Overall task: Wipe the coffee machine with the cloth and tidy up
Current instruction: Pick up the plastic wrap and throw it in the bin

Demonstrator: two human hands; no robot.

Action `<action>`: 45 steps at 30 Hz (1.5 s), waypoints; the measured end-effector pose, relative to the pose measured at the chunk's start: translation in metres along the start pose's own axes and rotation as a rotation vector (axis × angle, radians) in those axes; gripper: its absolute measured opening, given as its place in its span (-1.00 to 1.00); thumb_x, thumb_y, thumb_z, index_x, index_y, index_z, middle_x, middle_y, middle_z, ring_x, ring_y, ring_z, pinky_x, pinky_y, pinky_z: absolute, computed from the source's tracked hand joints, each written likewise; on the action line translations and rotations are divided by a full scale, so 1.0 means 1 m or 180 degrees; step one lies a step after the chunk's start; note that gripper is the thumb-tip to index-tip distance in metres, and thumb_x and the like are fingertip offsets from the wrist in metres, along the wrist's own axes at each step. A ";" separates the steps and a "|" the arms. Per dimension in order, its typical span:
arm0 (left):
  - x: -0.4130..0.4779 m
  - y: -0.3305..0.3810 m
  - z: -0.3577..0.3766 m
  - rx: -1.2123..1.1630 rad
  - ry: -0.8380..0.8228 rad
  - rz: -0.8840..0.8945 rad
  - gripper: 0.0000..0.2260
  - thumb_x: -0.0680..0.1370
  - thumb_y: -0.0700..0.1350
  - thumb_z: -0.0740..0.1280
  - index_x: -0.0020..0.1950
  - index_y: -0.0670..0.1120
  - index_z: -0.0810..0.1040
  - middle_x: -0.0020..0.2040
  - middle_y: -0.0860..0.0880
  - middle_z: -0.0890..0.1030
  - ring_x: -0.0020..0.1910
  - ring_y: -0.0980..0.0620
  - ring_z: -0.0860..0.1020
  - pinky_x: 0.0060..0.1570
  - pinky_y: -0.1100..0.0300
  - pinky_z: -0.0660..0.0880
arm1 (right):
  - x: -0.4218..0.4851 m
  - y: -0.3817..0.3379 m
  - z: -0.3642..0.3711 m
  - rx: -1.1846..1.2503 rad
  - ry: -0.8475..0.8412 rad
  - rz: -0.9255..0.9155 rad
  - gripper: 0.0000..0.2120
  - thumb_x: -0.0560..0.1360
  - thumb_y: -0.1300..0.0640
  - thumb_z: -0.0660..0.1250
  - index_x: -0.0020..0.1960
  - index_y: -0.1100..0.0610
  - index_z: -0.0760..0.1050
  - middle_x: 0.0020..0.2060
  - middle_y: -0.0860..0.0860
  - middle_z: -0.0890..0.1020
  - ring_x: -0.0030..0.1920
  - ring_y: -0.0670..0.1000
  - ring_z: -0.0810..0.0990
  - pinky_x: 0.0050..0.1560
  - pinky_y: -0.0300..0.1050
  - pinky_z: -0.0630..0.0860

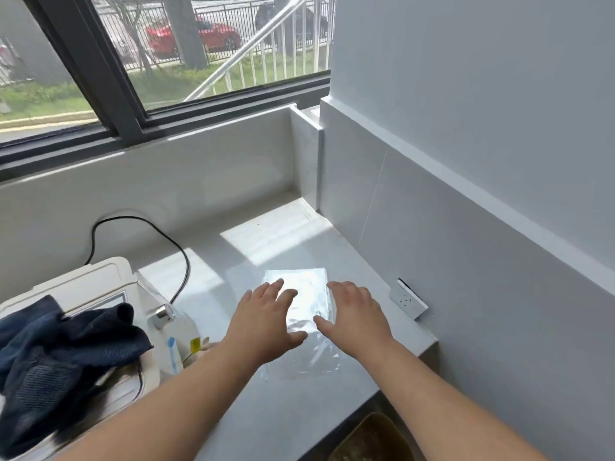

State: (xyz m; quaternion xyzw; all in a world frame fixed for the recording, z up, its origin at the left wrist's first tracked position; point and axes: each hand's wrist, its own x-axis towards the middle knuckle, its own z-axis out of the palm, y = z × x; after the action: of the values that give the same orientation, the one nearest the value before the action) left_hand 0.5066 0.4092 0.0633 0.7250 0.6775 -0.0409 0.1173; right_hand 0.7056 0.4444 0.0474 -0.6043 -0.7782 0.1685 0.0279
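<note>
Over the bag: our left hand (266, 322) and right hand (356, 319) hover with fingers spread and nothing gripped, one at each long edge of a clear plastic bag (301, 322).
Why so held: we judge the hands are set to flatten or gather the bag, part of the tidying; whether the palms touch the film we cannot tell.
Bag: it lies flat on the white worktop (253, 414), glaring in the sun.
Left of the bag: a clear bottle (176, 341) with a silver cap leans against the coffee machine (83, 287), which stands at the picture's left edge.
Cloth: the dark blue cloth (56, 357) is heaped on top of the machine, well apart from the bag, probably parked there while both hands are busy.
Behind the machine: a black cord (176, 251) loops along the worktop towards the wall.
Right of the bag: a white socket (408, 299) on the wall.
Near edge, below the bag: a brown bin (372, 440).
Writing: the bottle's labels are too small to read; no brand shows on the machine.
</note>
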 end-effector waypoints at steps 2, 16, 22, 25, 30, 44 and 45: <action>0.002 0.002 0.017 -0.0110 -0.0128 -0.0048 -0.21 0.45 0.42 0.32 0.61 0.14 0.26 0.70 -0.03 0.17 0.62 -0.07 0.22 0.57 -0.04 0.19 | 0.003 0.007 0.012 0.0102 -0.0140 0.0091 -0.33 0.53 -0.28 0.32 0.54 -0.01 0.28 0.41 0.03 0.48 0.35 0.14 0.43 0.27 0.08 0.48; 0.006 0.000 0.090 -0.0557 -0.0911 -0.0335 -0.26 0.50 0.37 0.32 0.62 0.14 0.26 0.68 0.05 0.19 0.60 -0.02 0.26 0.46 0.05 0.33 | 0.037 0.022 0.070 0.1908 -0.0839 0.1497 -0.35 0.53 -0.06 0.37 0.55 0.11 0.29 0.19 0.07 0.62 0.11 0.07 0.63 0.00 -0.09 0.47; 0.001 -0.004 0.103 -0.0533 -0.0956 -0.0300 -0.30 0.51 0.36 0.31 0.59 0.10 0.30 0.70 0.00 0.15 0.63 -0.05 0.20 0.51 0.05 0.26 | 0.045 0.015 0.077 0.2150 -0.0809 0.1644 -0.61 0.53 0.08 0.37 0.31 0.20 0.56 0.11 0.20 0.65 -0.01 0.19 0.63 0.00 -0.02 0.54; 0.000 -0.002 0.105 -0.0531 -0.0979 -0.0277 -0.27 0.51 0.36 0.31 0.61 0.09 0.28 0.72 -0.04 0.07 0.67 -0.07 0.12 0.57 0.03 0.17 | 0.045 0.008 0.082 0.2068 -0.0785 0.1441 -0.78 0.46 0.17 0.33 -0.33 0.14 0.40 -0.32 0.00 0.32 -0.33 0.23 0.34 -0.26 -0.01 0.33; -0.003 -0.002 0.101 -0.0609 -0.0946 -0.0270 -0.33 0.53 0.31 0.31 0.59 0.10 0.32 0.71 0.00 0.13 0.62 -0.06 0.23 0.51 0.04 0.28 | 0.038 0.003 0.078 0.1988 -0.0536 0.1240 -0.93 0.53 0.13 0.29 -0.13 0.07 0.50 -0.22 -0.04 0.62 -0.20 0.07 0.60 -0.20 -0.05 0.51; -0.017 -0.002 0.041 -0.2465 -0.0349 -0.1307 -0.19 0.49 0.29 0.36 0.64 0.05 0.15 0.58 -0.03 0.37 0.27 -0.08 0.55 0.06 0.05 0.48 | -0.025 0.022 -0.013 0.3965 -0.0008 0.1429 -0.66 0.57 0.40 0.22 0.06 0.09 0.69 -0.19 0.09 0.76 -0.51 -0.01 0.42 -0.50 -0.18 0.40; -0.020 0.000 0.036 -0.2792 -0.0326 -0.1337 -0.18 0.48 0.29 0.38 0.64 0.06 0.14 0.58 -0.02 0.37 0.26 -0.05 0.54 0.06 0.05 0.46 | -0.034 0.023 -0.020 0.4065 0.0044 0.1433 -0.70 0.60 0.38 0.23 0.05 0.11 0.69 -0.19 0.09 0.76 -0.50 -0.01 0.40 -0.51 -0.18 0.39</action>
State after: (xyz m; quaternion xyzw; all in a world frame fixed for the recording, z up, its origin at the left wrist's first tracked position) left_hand 0.5082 0.3816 0.0331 0.4519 0.7559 0.1901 0.4340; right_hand 0.7410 0.4211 0.0648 -0.6177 -0.3810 0.5931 0.3487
